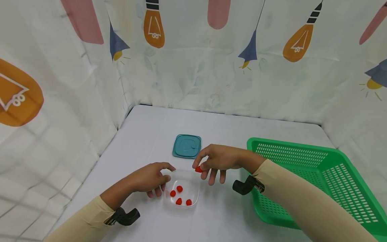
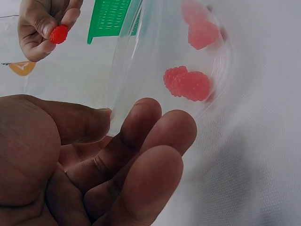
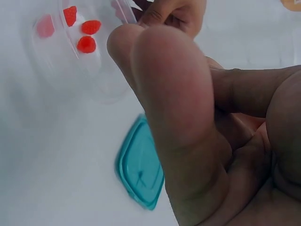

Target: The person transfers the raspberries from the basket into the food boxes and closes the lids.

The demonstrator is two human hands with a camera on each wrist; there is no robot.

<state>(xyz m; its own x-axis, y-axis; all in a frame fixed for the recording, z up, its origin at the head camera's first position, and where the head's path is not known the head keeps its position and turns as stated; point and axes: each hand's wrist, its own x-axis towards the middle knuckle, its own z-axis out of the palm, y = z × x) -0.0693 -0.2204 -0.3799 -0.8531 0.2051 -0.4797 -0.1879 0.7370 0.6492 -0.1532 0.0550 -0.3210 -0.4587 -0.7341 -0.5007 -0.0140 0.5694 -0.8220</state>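
Head view has the whole layout; the wrist views fill in detail. Right hand (image 1: pixel 216 161) pinches one red raspberry (image 1: pixel 198 169) between thumb and index finger, other fingers spread loose. Left wrist view shows that pinch face-on, with the berry's bumpy skin; in the right wrist view, that hand's own fingers stand in front and the berry can't be made out.

Left hand (image 1: pixel 154 178), fingers partly curled, holds the rim of the clear container (image 1: pixel 188 181) at its left side, thumb tip on the edge in the left wrist view. Four loose raspberries (image 1: pixel 179 189) lie on the container floor, toward its near half, to the right of the left hand. Pinched berry sits above the container's far right corner, well apart from those four.

Teal lid (image 1: pixel 186 146) lies flat beyond the container, far and slightly left of the right hand. Green basket (image 1: pixel 290 143) stands to the right, the right forearm passing over it. White tabletop (image 1: pixel 217 215) shows as a strip between container and basket, and wider on the near side. Far table edge meets the patterned curtain (image 1: pixel 193 67).
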